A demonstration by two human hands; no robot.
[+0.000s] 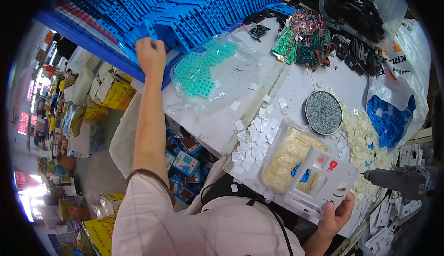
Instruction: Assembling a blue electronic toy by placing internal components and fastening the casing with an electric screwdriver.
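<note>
While reaching with the left hand (150, 58) among the blue plastic parts (203, 21) in the blue crate (90, 47), grips a white panel (335, 184) by its lower right edge with the right hand (334, 221), partly over a bag of beige pieces (286, 152) and just beside a grey tool (397, 182). Cannot tell whether to call the left grip closed on a part.

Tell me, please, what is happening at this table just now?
A person is working with both bare hands. The right hand holds a white plastic panel by its lower right corner. The left hand is at the rows of blue plastic parts in the blue crate; whether it grips one is hard to tell. On the table are a round dish of small grey pieces, loose white squares and green circuit boards.
</note>
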